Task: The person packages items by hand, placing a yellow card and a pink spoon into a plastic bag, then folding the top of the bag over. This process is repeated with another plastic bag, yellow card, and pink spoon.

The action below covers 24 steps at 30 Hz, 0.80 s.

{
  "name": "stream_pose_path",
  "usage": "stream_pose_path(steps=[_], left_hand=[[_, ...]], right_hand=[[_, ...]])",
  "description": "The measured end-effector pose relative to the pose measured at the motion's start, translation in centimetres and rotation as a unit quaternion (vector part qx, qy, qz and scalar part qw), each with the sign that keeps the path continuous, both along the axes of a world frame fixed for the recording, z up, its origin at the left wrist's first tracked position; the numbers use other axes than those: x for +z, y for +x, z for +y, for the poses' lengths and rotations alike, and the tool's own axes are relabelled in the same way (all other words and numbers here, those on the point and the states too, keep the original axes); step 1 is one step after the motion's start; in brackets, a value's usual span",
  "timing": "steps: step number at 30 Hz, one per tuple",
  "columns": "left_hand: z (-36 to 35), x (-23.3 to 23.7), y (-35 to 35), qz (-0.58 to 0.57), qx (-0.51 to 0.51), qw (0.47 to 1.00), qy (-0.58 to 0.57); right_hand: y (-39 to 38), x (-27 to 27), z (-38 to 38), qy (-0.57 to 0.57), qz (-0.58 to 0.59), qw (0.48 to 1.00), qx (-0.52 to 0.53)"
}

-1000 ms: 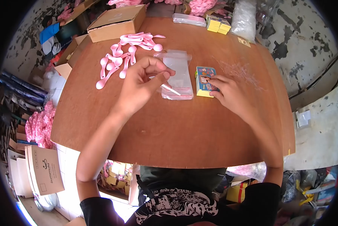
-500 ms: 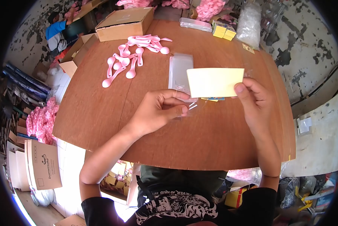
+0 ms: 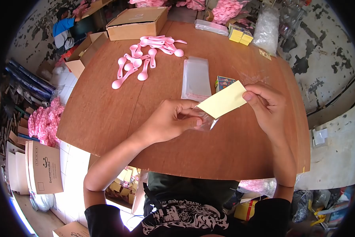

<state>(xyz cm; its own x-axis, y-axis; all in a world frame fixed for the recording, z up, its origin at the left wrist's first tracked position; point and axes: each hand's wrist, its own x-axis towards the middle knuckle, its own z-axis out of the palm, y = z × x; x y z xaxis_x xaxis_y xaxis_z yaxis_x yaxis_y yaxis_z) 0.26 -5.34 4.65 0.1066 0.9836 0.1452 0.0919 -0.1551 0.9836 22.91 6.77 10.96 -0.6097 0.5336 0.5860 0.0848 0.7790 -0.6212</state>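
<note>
My right hand (image 3: pixel 265 103) pinches a pale yellow card (image 3: pixel 222 99) at its right end. The card is tilted, its lower left edge right at the mouth of a clear plastic bag (image 3: pixel 206 121). My left hand (image 3: pixel 173 121) is closed on that bag, thumb over fingers. Just beyond the hands lies a stack of clear plastic bags (image 3: pixel 196 77) on the brown table (image 3: pixel 157 154). A stack of printed cards (image 3: pixel 224 82) shows partly behind the yellow card.
Pink spoons (image 3: pixel 144 63) lie in a loose pile at the far left of the table. A cardboard box (image 3: pixel 138 24) stands behind them. Yellow card bundles (image 3: pixel 240 34) and a big clear bag (image 3: pixel 266 29) sit at the back right. A person (image 3: pixel 63 33) is at the far left.
The yellow card has swung from level to tilted and come down to the bag's mouth. The printed card stack now shows behind it. My left hand still holds the bag.
</note>
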Motion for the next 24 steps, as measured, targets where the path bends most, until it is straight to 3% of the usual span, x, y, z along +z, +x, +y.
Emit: stream_pose_path(steps=[3,5,9,11,15,21,23,24], left_hand=[[-0.1,0.0,-0.1,-0.031,-0.007,0.999,-0.028],[-0.1,-0.6,0.0,-0.051,0.002,0.999,-0.012],[0.2,-0.6,0.1,-0.015,0.010,1.000,0.006],[0.3,-0.5,0.0,-0.016,0.007,1.000,0.007],[0.1,-0.3,0.7,-0.044,-0.012,0.999,-0.024],[0.3,-0.6,1.2,-0.090,-0.020,0.996,-0.019],[0.3,-0.6,1.2,-0.110,0.008,0.994,-0.027],[0.3,-0.7,1.3,-0.110,0.006,0.994,-0.027]], right_hand=[[0.2,-0.6,0.0,-0.015,0.017,1.000,0.000],[0.0,-1.1,-0.4,-0.085,0.115,0.990,-0.013],[0.0,-1.5,-0.3,-0.102,0.082,0.991,-0.020],[0.4,-1.7,0.2,-0.071,0.010,0.997,-0.012],[0.4,-2.1,0.1,-0.100,0.000,0.995,0.002],[0.3,-1.3,-0.3,-0.018,0.015,0.999,-0.024],[0.3,-1.2,-0.4,-0.121,0.073,0.989,-0.031],[0.3,-1.3,-0.5,-0.120,0.073,0.989,-0.033]])
